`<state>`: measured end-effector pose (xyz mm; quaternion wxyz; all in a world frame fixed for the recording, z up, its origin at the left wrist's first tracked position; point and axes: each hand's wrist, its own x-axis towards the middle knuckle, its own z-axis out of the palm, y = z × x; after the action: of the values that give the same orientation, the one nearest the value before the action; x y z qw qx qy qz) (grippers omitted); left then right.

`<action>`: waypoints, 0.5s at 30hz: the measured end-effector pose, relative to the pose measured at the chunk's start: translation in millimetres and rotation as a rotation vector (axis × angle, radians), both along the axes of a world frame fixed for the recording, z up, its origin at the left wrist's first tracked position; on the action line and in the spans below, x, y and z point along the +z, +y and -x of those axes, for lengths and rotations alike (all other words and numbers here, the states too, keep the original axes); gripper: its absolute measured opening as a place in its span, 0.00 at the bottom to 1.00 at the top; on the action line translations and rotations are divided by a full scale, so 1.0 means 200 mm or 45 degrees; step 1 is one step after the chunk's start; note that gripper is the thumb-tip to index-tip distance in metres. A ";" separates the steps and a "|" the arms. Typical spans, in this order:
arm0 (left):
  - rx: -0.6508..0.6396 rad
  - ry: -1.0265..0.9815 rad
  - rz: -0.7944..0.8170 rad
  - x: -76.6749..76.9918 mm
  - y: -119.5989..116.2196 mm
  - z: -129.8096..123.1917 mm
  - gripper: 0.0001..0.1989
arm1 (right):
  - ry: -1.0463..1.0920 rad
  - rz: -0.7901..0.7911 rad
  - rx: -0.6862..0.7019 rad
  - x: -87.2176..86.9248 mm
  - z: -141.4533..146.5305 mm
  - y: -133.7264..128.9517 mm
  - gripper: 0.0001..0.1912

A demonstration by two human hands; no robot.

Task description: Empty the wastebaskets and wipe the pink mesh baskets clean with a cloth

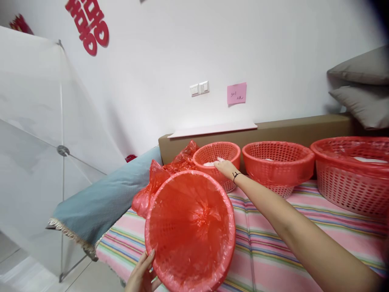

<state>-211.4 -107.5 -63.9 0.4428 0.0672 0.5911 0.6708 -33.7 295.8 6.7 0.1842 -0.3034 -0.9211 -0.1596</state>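
Note:
My left hand [142, 271] grips the near-left rim of a red perforated plastic basket [231, 227]. The basket is tilted so its mouth faces me, and a red plastic bag [194, 243] lines it, gathered in a knot at the bottom. Only the bag shows inside. My right hand [225, 167] reaches over the near edge of a smaller red basket [203, 151] at the back, its fingers stretched out. Beside the fingertips, a white object [208, 164] shows in that basket; I cannot make out its kind or whether I touch it.
Two more red baskets, a middle one [278, 162] and a larger one [349, 182], stand to the right with white items inside. Crumpled red plastic bags [152, 190] lie left. A striped cloth [273, 235] covers the sofa; a blue-covered armrest [106, 198] borders it.

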 end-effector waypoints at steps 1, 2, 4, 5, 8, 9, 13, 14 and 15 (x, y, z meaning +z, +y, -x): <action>-0.003 -0.005 -0.012 0.00 0.00 0.00 0.29 | -0.011 -0.013 -0.012 0.04 0.00 -0.01 0.16; -0.007 -0.006 -0.026 0.00 0.01 0.00 0.27 | -0.020 -0.029 -0.024 0.08 0.00 -0.01 0.14; -0.013 -0.001 -0.056 0.00 0.04 -0.01 0.24 | -0.022 -0.074 -0.055 0.19 -0.04 -0.03 0.14; -0.005 0.006 -0.066 0.02 0.06 -0.01 0.22 | -0.014 -0.102 -0.075 0.25 -0.07 -0.05 0.14; 0.019 0.032 -0.082 0.07 0.14 -0.02 0.13 | 0.031 -0.196 -0.167 0.46 -0.22 -0.11 0.17; 0.017 0.042 -0.087 0.09 0.18 -0.03 0.10 | 0.053 -0.232 -0.201 0.54 -0.28 -0.14 0.18; 0.003 0.080 -0.130 0.21 0.39 -0.06 0.04 | 0.207 -0.522 -0.281 0.85 -0.57 -0.29 0.20; 0.016 0.078 -0.132 0.24 0.46 -0.08 0.04 | 0.257 -0.605 -0.290 0.92 -0.65 -0.34 0.20; 0.021 0.080 -0.147 0.27 0.54 -0.09 0.06 | 0.290 -0.680 -0.300 0.98 -0.74 -0.40 0.20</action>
<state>-193.3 -0.3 -9.8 0.4140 0.1087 0.5657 0.7049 114.1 216.5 202.0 0.3397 -0.3649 -0.7786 -0.3812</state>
